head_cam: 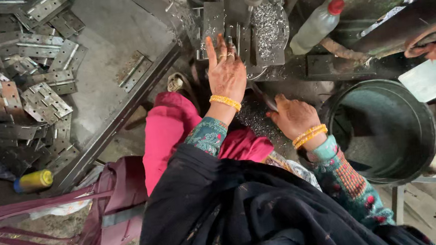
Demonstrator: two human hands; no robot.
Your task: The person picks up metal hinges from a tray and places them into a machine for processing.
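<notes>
At three o'clock the round metal drum (386, 132) holds nothing I can make out. The left hand (226, 70), fingers spread flat, presses on the machine plate (215, 15) at twelve o'clock; the right hand (294, 115) curls around a thin metal piece (264, 97).

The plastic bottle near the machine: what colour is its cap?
Red. The cap on the plastic bottle shows clearly in the head view.

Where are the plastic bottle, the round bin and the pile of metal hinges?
plastic bottle (315, 27): head view, on its clear body.
round bin (429, 116): head view, on its right rim.
pile of metal hinges (43, 100): head view, on one hinge plate.
</notes>
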